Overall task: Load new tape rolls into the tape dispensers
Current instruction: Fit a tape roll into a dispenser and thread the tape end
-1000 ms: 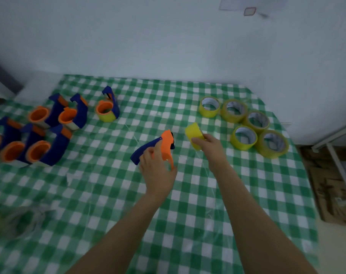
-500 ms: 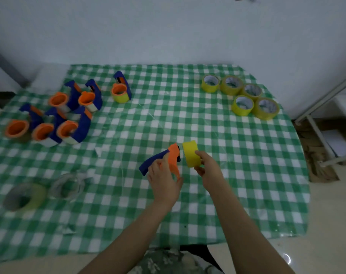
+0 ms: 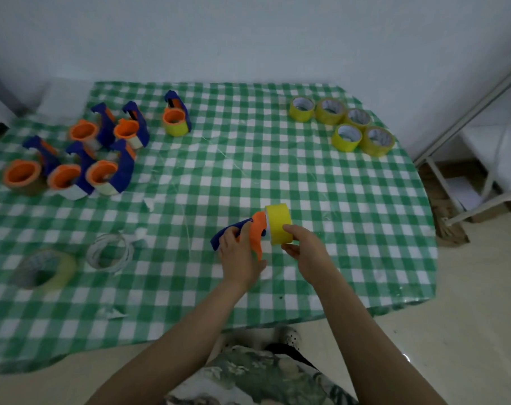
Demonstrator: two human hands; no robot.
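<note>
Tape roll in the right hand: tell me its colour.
Yellow. The tape roll shows best in the head view, held by the right hand.

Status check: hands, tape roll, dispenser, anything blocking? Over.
Left hand grips blue-and-orange tape dispenser. Right hand holds yellow tape roll against its orange side; seating unclear. Nothing blocking.

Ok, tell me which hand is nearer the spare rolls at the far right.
Right. The right hand, gripping a yellow roll, is in front of the spare rolls and to their left; the left hand, holding the dispenser, is further left.
</note>
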